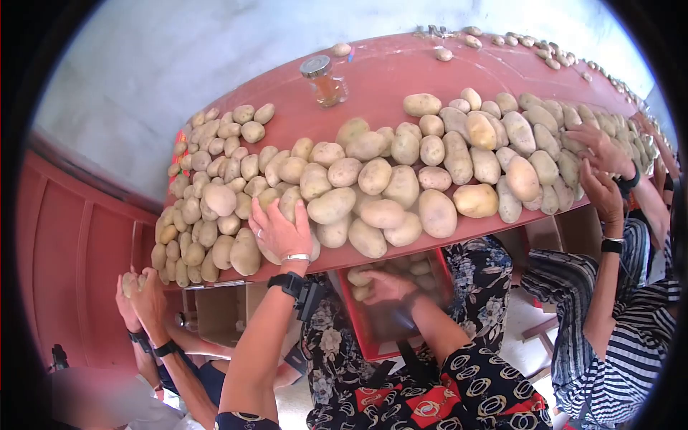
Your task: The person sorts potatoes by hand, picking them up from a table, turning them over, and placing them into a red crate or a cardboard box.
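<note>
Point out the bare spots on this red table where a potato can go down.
Bare red table lies around the jar, between the potato pile and the far row of small potatoes. The front is crowded: potatoes packed under the left hand, another person's hands at the right end.

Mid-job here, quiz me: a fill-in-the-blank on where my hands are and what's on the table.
1. The left hand rests on a heap of ____ on the red table.
2. The right hand reaches into a ____ crate under the table's near edge.
3. Beyond the heap stands a lone glass ____.
Missing words: potatoes; red; jar.
</note>
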The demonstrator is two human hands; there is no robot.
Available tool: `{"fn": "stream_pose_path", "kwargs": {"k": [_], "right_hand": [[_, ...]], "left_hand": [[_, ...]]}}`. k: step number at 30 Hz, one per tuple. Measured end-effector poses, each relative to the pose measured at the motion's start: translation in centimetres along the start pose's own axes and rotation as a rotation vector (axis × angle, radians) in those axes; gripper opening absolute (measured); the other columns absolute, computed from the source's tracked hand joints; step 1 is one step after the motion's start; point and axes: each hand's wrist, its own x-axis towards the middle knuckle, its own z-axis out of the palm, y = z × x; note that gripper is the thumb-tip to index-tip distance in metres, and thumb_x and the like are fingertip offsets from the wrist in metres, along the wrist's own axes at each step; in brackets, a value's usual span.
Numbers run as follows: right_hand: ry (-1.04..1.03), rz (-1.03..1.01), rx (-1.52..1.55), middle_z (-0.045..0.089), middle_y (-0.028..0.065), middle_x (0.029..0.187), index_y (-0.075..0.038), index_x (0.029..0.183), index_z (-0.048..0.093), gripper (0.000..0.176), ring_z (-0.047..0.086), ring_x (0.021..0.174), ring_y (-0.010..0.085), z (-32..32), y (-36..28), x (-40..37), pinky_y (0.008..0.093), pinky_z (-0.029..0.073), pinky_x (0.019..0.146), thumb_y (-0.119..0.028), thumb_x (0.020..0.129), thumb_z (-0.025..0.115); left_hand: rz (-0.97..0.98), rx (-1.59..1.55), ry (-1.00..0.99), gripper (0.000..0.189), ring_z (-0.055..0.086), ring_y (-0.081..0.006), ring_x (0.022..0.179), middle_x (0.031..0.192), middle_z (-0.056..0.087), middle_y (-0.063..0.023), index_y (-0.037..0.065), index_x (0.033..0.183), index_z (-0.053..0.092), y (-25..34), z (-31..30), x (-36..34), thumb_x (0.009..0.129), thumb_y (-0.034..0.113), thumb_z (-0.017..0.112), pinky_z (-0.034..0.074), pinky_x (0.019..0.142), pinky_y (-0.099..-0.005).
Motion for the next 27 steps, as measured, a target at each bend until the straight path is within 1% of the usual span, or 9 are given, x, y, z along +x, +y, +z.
{"fn": "stream_pose_path", "kwargs": {"k": [1,2,7,10,13,15,21,25,27], "right_hand": [[-0.151,-0.019,0.101,0.059,0.0070,0.106,-0.015,0.113,0.052,0.041,0.059,0.094,0.0233,1.1,-0.5,-1.0,0.0399,0.047,0.077,-0.036,0.080,0.065],[-0.216,-0.045,0.101,0.059,0.0058,0.106,-0.009,0.116,0.052,0.041,0.059,0.095,0.0203,2.3,-1.0,-2.0,0.0377,0.049,0.075,-0.036,0.086,0.058],[-0.117,-0.196,0.141,0.059,0.0059,0.101,-0.009,0.114,0.051,0.041,0.059,0.092,0.0196,5.1,-0.2,-5.5,0.0352,0.048,0.073,-0.040,0.087,0.053],[-0.123,-0.327,0.058,0.058,0.0080,0.088,-0.005,0.109,0.051,0.044,0.059,0.079,0.0200,7.5,-0.4,-9.1,0.0312,0.049,0.059,-0.041,0.084,0.056],[-0.219,-0.435,-0.117,0.058,0.0094,0.085,-0.003,0.107,0.051,0.047,0.058,0.076,0.0201,8.8,-2.2,-10.9,0.0307,0.049,0.056,-0.041,0.080,0.060],[-0.218,-0.528,-0.154,0.058,0.0109,0.084,0.000,0.108,0.051,0.051,0.059,0.074,0.0201,10.9,-4.3,-12.1,0.0304,0.049,0.054,-0.039,0.077,0.064],[-0.309,-0.776,-0.342,0.059,0.0132,0.088,0.000,0.111,0.048,0.050,0.061,0.072,0.0200,18.1,-11.8,-12.9,0.0287,0.051,0.053,-0.037,0.081,0.061],[-0.286,-0.900,-0.437,0.061,0.0144,0.092,0.001,0.114,0.047,0.046,0.062,0.071,0.0202,25.1,-17.1,-16.9,0.0290,0.053,0.053,-0.032,0.084,0.057],[-0.145,-1.082,-0.699,0.061,0.0155,0.094,0.002,0.115,0.047,0.044,0.062,0.073,0.0200,26.5,-20.6,-18.2,0.0283,0.053,0.053,-0.030,0.085,0.055]], "left_hand": [[0.013,0.002,0.011,0.048,0.029,-0.0419,0.121,0.135,0.032,-0.0185,0.002,0.108,0.054,0.0,0.2,-0.1,0.079,0.040,0.060,0.028,0.098,-0.0513],[0.002,-0.017,0.009,0.048,0.029,-0.0419,0.121,0.135,0.032,-0.0185,0.002,0.108,0.054,0.2,0.2,-0.2,0.079,0.040,0.060,0.028,0.098,-0.0513],[-0.046,0.013,0.006,0.048,0.032,-0.0426,0.119,0.135,0.033,-0.0176,0.004,0.110,0.054,0.5,-0.3,-0.2,0.080,0.042,0.058,0.027,0.100,-0.0489],[-0.081,-0.002,-0.040,0.050,0.030,-0.0423,0.121,0.136,0.032,-0.0161,0.004,0.110,0.055,0.8,-0.7,-0.1,0.080,0.043,0.059,0.026,0.101,-0.0493],[-0.101,-0.009,-0.052,0.051,0.028,-0.0417,0.122,0.137,0.031,-0.0156,0.004,0.111,0.055,0.8,-0.7,-0.1,0.079,0.044,0.058,0.026,0.100,-0.0496],[-0.110,-0.031,-0.064,0.052,0.026,-0.0414,0.124,0.137,0.030,-0.0153,0.005,0.111,0.054,0.6,-0.5,-0.1,0.078,0.045,0.059,0.026,0.099,-0.0515],[-0.145,-0.048,-0.078,0.054,0.023,-0.0406,0.127,0.138,0.028,-0.0150,0.005,0.113,0.053,0.6,-0.2,-0.2,0.077,0.046,0.058,0.025,0.098,-0.0541],[-0.155,-0.044,-0.074,0.054,0.023,-0.0408,0.127,0.139,0.028,-0.0149,0.005,0.112,0.053,0.5,-0.4,0.1,0.077,0.047,0.057,0.024,0.097,-0.0546],[-0.163,-0.048,-0.084,0.054,0.023,-0.0410,0.127,0.139,0.028,-0.0150,0.005,0.111,0.054,0.5,-0.1,-0.3,0.077,0.047,0.057,0.024,0.097,-0.0548]]}}
